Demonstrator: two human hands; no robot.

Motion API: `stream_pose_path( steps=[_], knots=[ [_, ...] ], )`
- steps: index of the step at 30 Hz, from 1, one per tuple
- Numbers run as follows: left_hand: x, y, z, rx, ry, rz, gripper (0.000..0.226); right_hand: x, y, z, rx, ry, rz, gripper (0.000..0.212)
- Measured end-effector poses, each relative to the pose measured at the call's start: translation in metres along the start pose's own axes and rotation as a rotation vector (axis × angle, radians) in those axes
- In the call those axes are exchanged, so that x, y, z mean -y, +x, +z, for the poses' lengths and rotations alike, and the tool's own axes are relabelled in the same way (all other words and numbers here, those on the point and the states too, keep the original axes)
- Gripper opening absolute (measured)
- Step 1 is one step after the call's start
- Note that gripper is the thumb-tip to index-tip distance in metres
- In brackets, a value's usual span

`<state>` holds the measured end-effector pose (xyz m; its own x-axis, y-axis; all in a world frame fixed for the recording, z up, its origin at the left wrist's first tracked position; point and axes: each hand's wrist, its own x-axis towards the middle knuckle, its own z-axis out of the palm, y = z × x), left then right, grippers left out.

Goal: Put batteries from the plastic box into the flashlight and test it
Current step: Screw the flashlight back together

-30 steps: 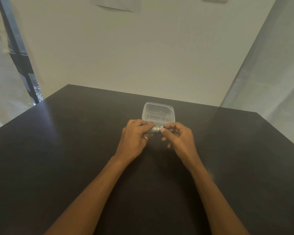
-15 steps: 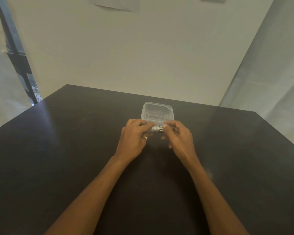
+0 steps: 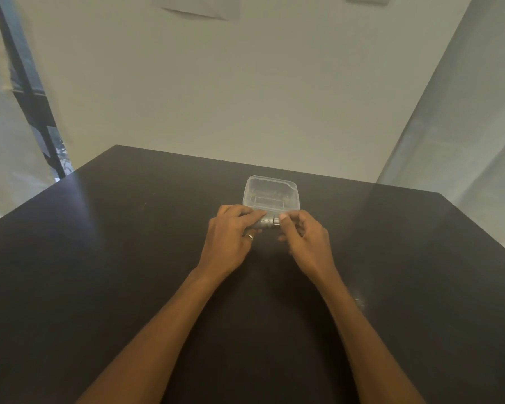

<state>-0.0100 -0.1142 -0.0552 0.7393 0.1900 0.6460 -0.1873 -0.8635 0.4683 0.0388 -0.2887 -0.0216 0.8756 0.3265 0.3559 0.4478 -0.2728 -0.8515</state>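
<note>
Head view
Bench [image 3: 99, 287]: dark and matte, it fills the lower part of the view; a pale wall stands behind it.
Plastic box [image 3: 270, 192]: clear, with rounded corners, it sits on the bench just beyond the hands. Small items lie inside it, too blurred through the plastic to name.
Flashlight [image 3: 267, 222]: a short grey metal barrel, it lies level from left to right between the two hands, just in front of the box's near wall. Only its middle section shows; both ends are covered by fingers.
Left hand [image 3: 231, 237]: palm down, its grip is closed around the left part of the flashlight, with the forefinger stretched along the top of the barrel. A ring [image 3: 250, 237] shows on one finger.
Right hand [image 3: 306, 240]: its grip is narrow, thumb and fingertips pinched on the right end of the flashlight where a lighter metal band shows. The other fingers curl under.
Forearms: both are bare and reach in from the near edge, meeting over the middle of the bench.
Batteries: I cannot tell whether any are in the flashlight.
</note>
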Motion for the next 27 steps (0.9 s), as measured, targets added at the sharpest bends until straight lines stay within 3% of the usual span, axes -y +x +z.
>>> stream_pose_path(
  steps=[6,10,14,17,21,25,27],
  knots=[
    [0.0026,0.0000,-0.0004,-0.020,-0.026,-0.044,0.049,-0.0007,-0.0006,0.0055,0.017,-0.042,-0.033,0.009],
    [0.0004,0.0000,0.0006,-0.005,-0.017,-0.010,0.051,-0.0008,-0.0026,0.0047,-0.050,-0.141,-0.020,0.033],
    [0.0028,0.0003,0.0002,-0.013,-0.011,-0.032,0.051,-0.0014,0.0002,0.0068,0.006,-0.039,-0.016,0.016],
    [0.0025,0.0002,-0.0001,0.001,-0.008,-0.043,0.052,-0.0040,0.0012,0.0057,0.048,-0.030,-0.060,0.022],
    [0.0027,0.0008,0.0001,-0.008,-0.016,-0.032,0.051,-0.0037,0.0020,0.0065,0.034,-0.034,0.005,0.014],
    [0.0005,-0.0005,-0.0013,0.001,-0.026,-0.012,0.053,0.0002,-0.0009,0.0078,0.000,-0.113,0.035,0.037],
    [0.0006,-0.0005,-0.0014,0.004,-0.025,-0.012,0.054,-0.0003,-0.0009,0.0072,0.005,-0.079,0.047,0.033]
  ],
)
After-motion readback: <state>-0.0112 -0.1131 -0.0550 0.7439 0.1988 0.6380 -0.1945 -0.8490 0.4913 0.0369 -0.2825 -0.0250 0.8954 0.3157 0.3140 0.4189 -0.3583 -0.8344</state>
